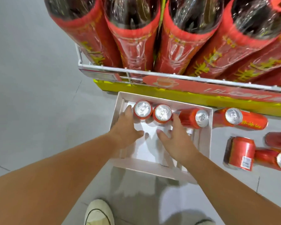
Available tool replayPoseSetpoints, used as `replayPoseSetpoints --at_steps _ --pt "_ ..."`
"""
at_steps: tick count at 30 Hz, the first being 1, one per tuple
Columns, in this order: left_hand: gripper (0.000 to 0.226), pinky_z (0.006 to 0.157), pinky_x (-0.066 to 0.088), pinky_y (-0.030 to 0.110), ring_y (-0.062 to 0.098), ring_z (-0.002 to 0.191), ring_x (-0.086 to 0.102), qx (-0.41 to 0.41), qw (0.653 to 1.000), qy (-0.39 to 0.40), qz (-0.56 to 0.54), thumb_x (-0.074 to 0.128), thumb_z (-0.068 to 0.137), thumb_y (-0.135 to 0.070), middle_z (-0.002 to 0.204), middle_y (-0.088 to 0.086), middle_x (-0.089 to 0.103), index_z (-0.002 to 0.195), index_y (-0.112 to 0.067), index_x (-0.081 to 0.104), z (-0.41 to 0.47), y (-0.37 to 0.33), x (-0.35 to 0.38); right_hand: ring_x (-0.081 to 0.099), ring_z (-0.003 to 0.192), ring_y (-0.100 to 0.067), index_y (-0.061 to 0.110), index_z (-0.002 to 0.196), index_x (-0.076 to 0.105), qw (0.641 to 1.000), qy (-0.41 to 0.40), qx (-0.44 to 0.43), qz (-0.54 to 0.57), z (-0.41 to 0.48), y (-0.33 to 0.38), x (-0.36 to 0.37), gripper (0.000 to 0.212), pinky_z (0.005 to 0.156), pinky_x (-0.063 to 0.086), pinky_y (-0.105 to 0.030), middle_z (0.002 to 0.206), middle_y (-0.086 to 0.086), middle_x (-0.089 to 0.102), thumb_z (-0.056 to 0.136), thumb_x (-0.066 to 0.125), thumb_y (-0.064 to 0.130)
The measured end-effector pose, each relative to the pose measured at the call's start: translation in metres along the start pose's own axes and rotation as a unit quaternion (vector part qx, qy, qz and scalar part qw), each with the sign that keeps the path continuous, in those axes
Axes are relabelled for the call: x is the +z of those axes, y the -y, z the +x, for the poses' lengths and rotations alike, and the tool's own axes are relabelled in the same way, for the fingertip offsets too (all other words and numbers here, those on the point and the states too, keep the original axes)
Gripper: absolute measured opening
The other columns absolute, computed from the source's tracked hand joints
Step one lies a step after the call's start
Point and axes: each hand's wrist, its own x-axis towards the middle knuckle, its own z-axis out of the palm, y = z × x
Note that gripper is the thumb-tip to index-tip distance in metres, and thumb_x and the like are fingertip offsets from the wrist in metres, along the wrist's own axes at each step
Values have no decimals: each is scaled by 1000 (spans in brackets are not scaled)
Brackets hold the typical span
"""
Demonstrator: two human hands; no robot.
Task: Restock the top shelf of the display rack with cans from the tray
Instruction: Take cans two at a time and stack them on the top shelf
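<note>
Grey floor tiles [31, 78] fill the scene, with a shallow white tray [203, 143] lying on them at the foot of a display rack [152, 73]. Big red-labelled bottles [133, 38] stand behind the rack's white wire rail, and a yellow-and-red base strip runs beneath it.

Three red cans sit along the tray's far wall — two upright, side by side: the left can [143, 109] and the middle can [162, 112]. A third can [193, 118] lies tipped on its side just right of them, its top facing right.

The left hand [126, 129] is open, fingers spread, its fingertips at the left can's side; whether they touch it is unclear. The right hand [177, 140] is also open and holds nothing, its fingers reaching between the middle can and the tipped one.

More loose cans [240, 118] lie on the floor right of the tray. A pale shoe [98, 213] shows at the bottom edge.
</note>
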Motion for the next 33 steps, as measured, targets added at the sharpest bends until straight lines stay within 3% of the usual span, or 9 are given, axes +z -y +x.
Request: replayPoseSetpoints --at_steps 6,10,14,18,20,23,25,29,33 --pt "80 95 56 41 15 105 69 80 988 -61 -113 77 55 -61 111 -9 74 127 -31 59 30 4 10 55 128 -15 35 142 41 995 -95 -13 15 26 -12 16 71 108 47 -42 141 10 56 83 78 23" --pt "80 92 58 37 9 104 70 101 981 -71 -147 84 49 -58 108 -11 76 121 -27 66 34 5 11 57 120 -18 26 132 53 988 -153 -12 -4 36 -9 23 60 98 45 -31 129 3 64 80 83 29" --pt "70 88 59 35 11 96 70 110 978 -89 -156 88 51 -47 105 -5 75 114 -21 73 34 5 9 62 108 -20 22 122 62 981 -193 -28 1 41 -11 27 54 95 52 -39 114 1 68 75 87 32" --pt "62 93 57 30 8 99 70 48 976 -69 -203 98 59 -24 108 -8 74 115 -24 72 24 5 9 65 90 -8 23 106 58 984 -168 -22 54 32 -11 24 47 77 53 -27 99 8 68 72 90 27" --pt "62 95 58 38 11 99 73 8 963 -28 -266 97 61 -14 106 -6 77 116 -23 68 19 6 7 65 84 -2 23 101 57 986 -141 -9 92 23 -10 21 45 69 50 -19 90 11 69 71 91 26" --pt "63 92 60 44 21 103 73 -19 948 18 -318 93 67 -7 111 3 73 118 -17 58 7 1 -4 68 85 0 26 104 63 980 -104 5 172 13 -10 13 45 74 53 -16 92 12 72 70 91 17" --pt "65 91 60 40 20 107 71 -20 941 51 -334 92 70 -11 117 3 71 125 -18 57 -2 -2 -14 68 85 5 26 111 66 975 -87 11 202 5 -6 6 45 72 53 -11 97 11 73 74 89 16" --pt "75 97 56 39 18 112 68 -34 932 94 -349 91 57 -47 121 -2 71 126 -30 65 -23 -7 -36 69 89 2 31 109 69 965 -73 29 251 -11 6 -15 33 78 52 -18 95 12 75 80 83 23" --pt "64 91 59 39 22 104 74 -68 904 102 -410 92 62 -46 120 7 73 119 -27 70 -51 -29 -56 70 92 -3 31 112 69 962 -58 33 263 -25 29 -38 31 76 55 -20 98 10 76 84 80 26"
